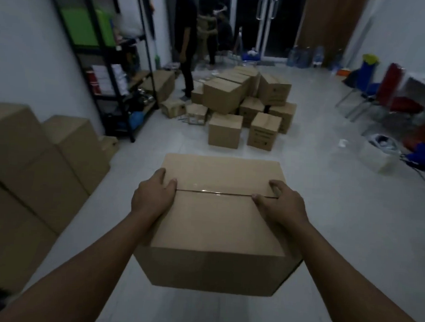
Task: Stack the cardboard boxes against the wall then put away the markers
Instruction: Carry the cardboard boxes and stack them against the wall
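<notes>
Near centre, above the pale tiled floor: a taped box carried in both hands.
Stack by the left wall is prob. the target; keep box level, square it to the stack's edges. Loose pile sits far centre. Left hand and right hand clamp its sides, fingers curled over the top. No markers seen.

Box sits right in front, left hand on its left edge and right hand on its right. Stacked boxes line the wall on the left, with a shelving rack further back on that same side. Dead ahead there's a pile of boxes on the floor — a person stands just left of it, chairs off to the right.
</notes>
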